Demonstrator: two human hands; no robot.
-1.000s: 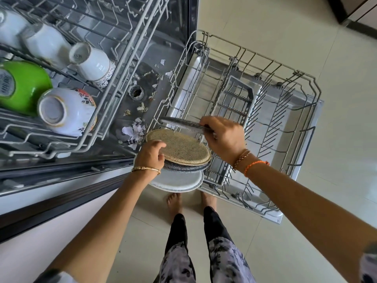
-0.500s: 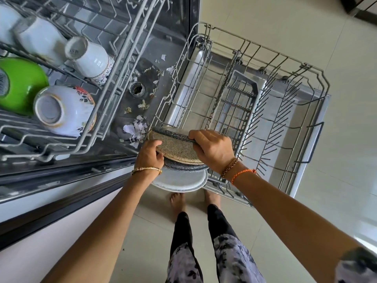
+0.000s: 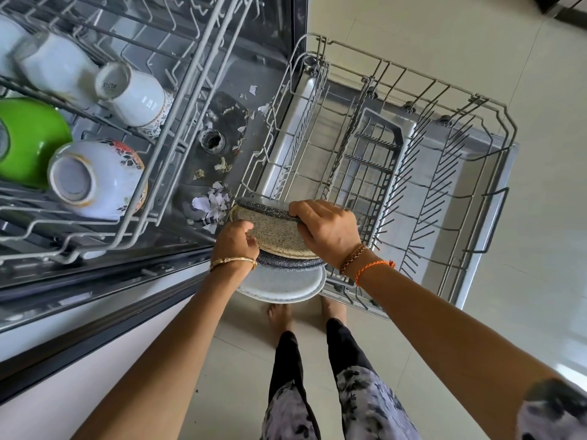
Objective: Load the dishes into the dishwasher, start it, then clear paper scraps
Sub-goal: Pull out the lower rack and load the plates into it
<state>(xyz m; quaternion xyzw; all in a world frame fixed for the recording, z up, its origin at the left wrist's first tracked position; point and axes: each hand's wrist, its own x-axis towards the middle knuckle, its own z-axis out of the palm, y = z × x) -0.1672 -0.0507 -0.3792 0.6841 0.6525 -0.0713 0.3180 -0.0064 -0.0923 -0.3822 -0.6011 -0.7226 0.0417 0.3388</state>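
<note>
Head cam looks straight down at a person standing by the open dishwasher. Left hand (image 3: 234, 241) grips a stack of plates (image 3: 279, 274) from the near-left side, right hand (image 3: 327, 228) is clamped on the dark speckled plate (image 3: 263, 207) at the top, tilted up off the tan one. It's all held over the near-left corner of the pulled-out lower rack (image 3: 413, 173). Paper scraps (image 3: 212, 204) litter the dishwasher floor, and upturned cups and bowls (image 3: 95, 179) fill the upper rack.
</note>
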